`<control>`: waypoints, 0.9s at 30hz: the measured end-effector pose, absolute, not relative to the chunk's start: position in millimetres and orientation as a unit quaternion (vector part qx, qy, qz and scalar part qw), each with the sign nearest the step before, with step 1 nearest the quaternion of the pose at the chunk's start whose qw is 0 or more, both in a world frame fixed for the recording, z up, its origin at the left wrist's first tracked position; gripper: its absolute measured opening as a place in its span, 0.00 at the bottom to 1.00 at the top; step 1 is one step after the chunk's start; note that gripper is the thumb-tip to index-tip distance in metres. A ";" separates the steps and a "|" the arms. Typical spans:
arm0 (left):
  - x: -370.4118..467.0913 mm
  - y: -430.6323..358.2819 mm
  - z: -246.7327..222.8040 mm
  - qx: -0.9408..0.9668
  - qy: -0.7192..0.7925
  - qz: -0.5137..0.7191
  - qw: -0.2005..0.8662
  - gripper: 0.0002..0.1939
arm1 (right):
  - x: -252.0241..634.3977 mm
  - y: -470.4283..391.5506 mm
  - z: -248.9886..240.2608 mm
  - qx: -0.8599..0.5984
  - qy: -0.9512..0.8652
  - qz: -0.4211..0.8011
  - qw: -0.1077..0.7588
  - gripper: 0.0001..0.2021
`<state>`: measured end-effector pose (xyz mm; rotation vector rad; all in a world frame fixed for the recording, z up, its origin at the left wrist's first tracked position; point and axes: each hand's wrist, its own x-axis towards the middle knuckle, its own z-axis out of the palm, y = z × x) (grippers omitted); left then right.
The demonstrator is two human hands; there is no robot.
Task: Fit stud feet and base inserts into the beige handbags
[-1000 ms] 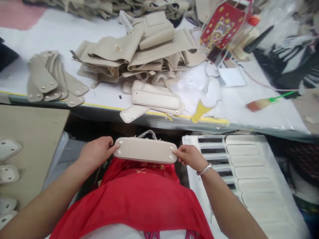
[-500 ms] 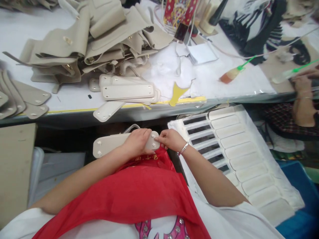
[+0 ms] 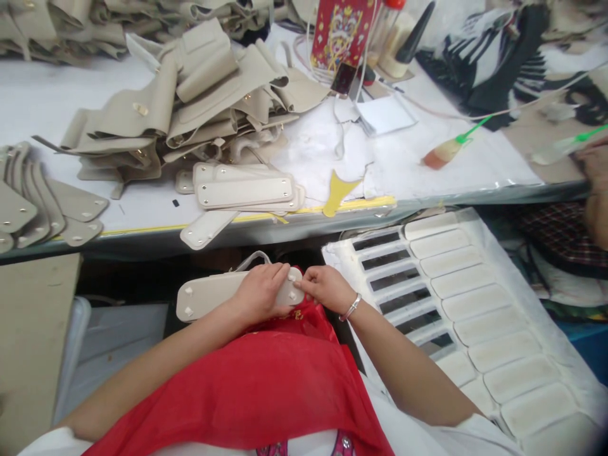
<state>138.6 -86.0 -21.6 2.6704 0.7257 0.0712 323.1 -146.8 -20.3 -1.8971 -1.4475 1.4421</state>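
Observation:
A long beige leather panel (image 3: pixel 209 296) with rounded ends lies over my lap, small white bits standing up near its corners. Behind its upper edge a pale strap (image 3: pixel 257 258) loops up. My left hand (image 3: pixel 263 290) is wrapped over the panel right of its middle, gripping it. At the right end, my right hand (image 3: pixel 325 288) is closed in a pinch beside the white bits. Whether those fingertips hold a bit or the panel's edge, I cannot tell. A red apron (image 3: pixel 247 386) covers my lap beneath the hands.
On the white table (image 3: pixel 403 158) lie a heap of beige leather pieces (image 3: pixel 204 95), a stack of studded panels (image 3: pixel 247 192), a yellow cutout (image 3: pixel 338 192) and a glue bottle (image 3: pixel 441 152). A board of pale oblong pieces (image 3: pixel 479 304) is at my right. A co-worker's hand (image 3: pixel 596 168) shows far right.
The whole scene sits slightly lower in the picture, as the head view has tilted up. Both hands keep nearly the same places on the panel.

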 end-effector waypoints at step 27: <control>19.7 -76.6 10.2 0.790 0.555 0.169 0.197 0.26 | 316.8 -150.1 -13.3 -0.753 -0.564 0.302 0.154 0.22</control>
